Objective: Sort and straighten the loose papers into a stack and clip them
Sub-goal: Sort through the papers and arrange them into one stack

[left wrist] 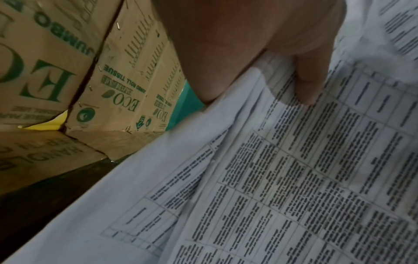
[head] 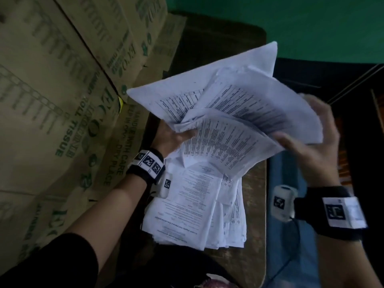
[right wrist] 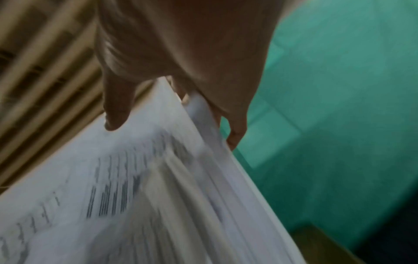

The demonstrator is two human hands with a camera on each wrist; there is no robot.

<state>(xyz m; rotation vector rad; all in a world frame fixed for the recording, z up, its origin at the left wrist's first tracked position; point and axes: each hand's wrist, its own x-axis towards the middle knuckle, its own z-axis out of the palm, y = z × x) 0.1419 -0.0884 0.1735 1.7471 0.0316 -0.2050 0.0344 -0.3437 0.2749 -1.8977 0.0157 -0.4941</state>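
Observation:
A fanned, untidy bundle of printed papers (head: 224,104) is lifted above the wooden table (head: 254,194). My left hand (head: 176,138) grips its left edge, thumb (left wrist: 309,85) on the printed top sheet (left wrist: 294,178). My right hand (head: 307,138) grips the right edge, thumb (right wrist: 115,107) on top and fingers (right wrist: 235,135) under the sheets (right wrist: 147,196). A second messy pile of papers (head: 197,208) lies on the table below the lifted bundle. No clip is in view.
Stacked cardboard tissue boxes (head: 52,100) stand close on the left, right beside my left arm. A green wall (head: 291,23) is behind. A dark gap and blue surface (head: 291,235) lie beyond the table's right edge.

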